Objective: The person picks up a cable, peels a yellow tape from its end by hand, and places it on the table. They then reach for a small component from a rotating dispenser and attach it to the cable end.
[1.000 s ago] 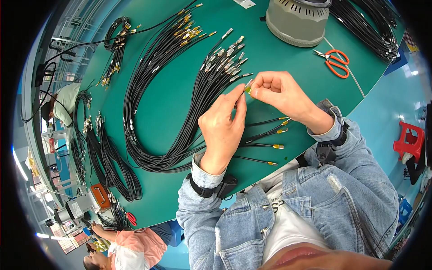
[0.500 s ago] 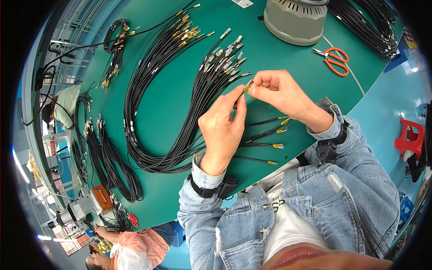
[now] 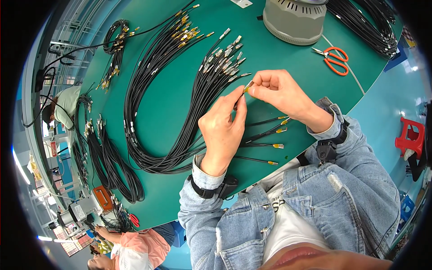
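Observation:
Between my two hands is the end of a black cable, tipped with a small metal connector (image 3: 249, 85) that has a yellow part. My left hand (image 3: 222, 128) pinches the cable just behind the connector. From the other side, my right hand (image 3: 281, 94) grips the connector between thumb and fingers, which partly cover it. Left of my hands a large bundle of black cables (image 3: 155, 164) curves in a U, with metal and yellow ends at the top. Several single cable ends with yellow connectors (image 3: 278, 146) lie below my hands.
Orange-handled scissors (image 3: 335, 60) lie right of a grey round device (image 3: 294, 22) on the green table (image 3: 171, 85). More coiled cables (image 3: 114, 166) sit at left, another coil (image 3: 366, 29) at far right. Two people work at left. A red stool (image 3: 410, 137) stands on the floor.
My hands and the connector hold nearly the same position. At lower left, the co-worker in pink and white has shifted slightly.

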Demonstrator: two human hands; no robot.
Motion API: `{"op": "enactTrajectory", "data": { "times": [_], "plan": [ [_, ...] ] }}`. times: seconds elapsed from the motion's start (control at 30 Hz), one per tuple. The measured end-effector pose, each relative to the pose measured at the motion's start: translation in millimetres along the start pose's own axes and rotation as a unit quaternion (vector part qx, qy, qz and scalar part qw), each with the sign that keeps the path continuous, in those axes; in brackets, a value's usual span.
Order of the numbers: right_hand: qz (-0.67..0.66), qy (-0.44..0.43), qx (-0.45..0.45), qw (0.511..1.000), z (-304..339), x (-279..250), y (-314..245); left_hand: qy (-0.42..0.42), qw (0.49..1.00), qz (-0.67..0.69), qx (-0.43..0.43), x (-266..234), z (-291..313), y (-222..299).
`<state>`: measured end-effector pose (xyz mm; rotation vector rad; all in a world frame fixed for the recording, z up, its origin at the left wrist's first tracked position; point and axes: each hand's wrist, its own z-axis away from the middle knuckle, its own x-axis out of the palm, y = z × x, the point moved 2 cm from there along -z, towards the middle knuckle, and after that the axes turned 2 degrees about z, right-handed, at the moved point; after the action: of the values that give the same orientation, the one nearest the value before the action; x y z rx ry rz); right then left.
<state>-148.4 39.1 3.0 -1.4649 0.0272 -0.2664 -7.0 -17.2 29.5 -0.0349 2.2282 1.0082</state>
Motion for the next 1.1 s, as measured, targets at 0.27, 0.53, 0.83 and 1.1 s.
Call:
{"op": "enactTrajectory", "data": {
  "times": [0.27, 0.53, 0.83, 1.1],
  "plan": [
    [0.002, 0.007, 0.000, 1.000, 0.0, 0.0, 0.9, -0.005, 1.000, 0.007, -0.006, -0.2, 0.0, 1.1],
    [0.009, 0.009, 0.006, 1.000, 1.0, 0.6, -2.6, -0.021, 0.999, 0.030, -0.040, 0.0, 1.4, 0.6],
    [0.000, -0.001, -0.008, 1.000, 2.1, 0.7, -2.7, 0.007, 1.000, 0.025, 0.006, 2.0, 1.2, -3.6],
    [-0.029, -0.008, -0.017, 0.999, 4.9, 2.2, -6.5, 0.045, 0.998, 0.019, 0.049, 3.9, 0.4, -4.9]
  ]
}}
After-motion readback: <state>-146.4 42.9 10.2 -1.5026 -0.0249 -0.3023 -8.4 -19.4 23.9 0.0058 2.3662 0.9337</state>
